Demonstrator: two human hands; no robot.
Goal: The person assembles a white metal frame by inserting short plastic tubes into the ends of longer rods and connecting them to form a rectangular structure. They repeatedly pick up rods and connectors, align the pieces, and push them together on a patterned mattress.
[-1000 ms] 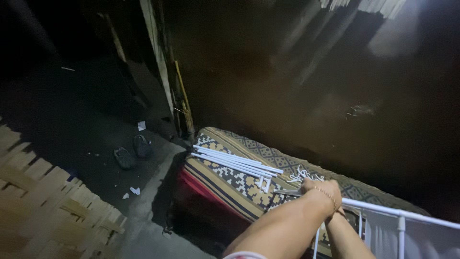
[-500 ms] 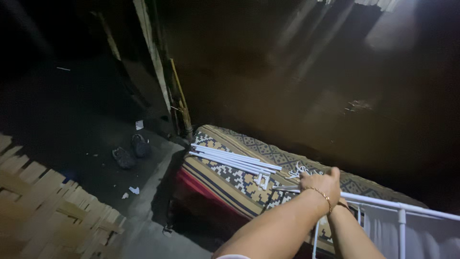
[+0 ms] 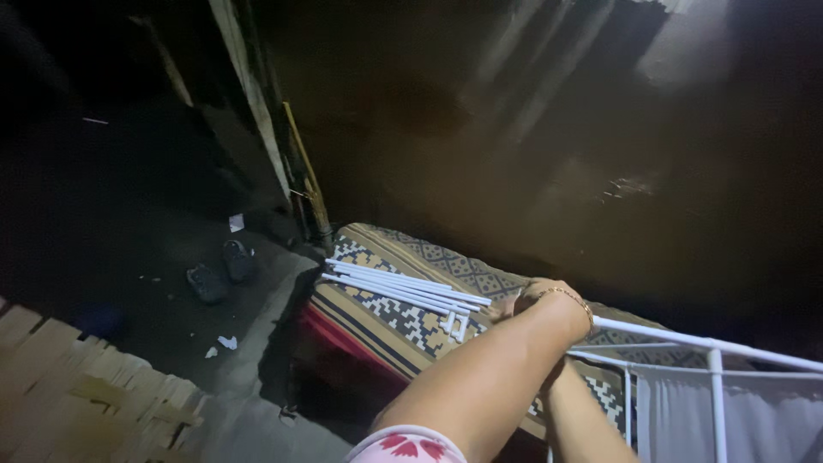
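Observation:
My left hand [image 3: 533,297], with a thin gold bracelet at the wrist, reaches over a bed covered by a brown patterned cloth [image 3: 386,324]. It sits at the near end of a white metal frame rail [image 3: 711,347], and its fingers are curled and mostly hidden behind the wrist. A bundle of loose white tubes [image 3: 403,287] lies on the cloth just left of that hand. My right forearm [image 3: 583,420] runs underneath the left arm, which hides the right hand near the frame's lower bar.
White fabric [image 3: 677,416] hangs inside the frame at the lower right. A pair of dark sandals [image 3: 221,270] lies on the concrete floor to the left. Woven slats [image 3: 86,394] fill the lower left corner. Leaning planks [image 3: 257,129] stand by a dark wall.
My left hand has moved up and to the left along the frame rail, closer to the white tubes. The view has shifted slightly.

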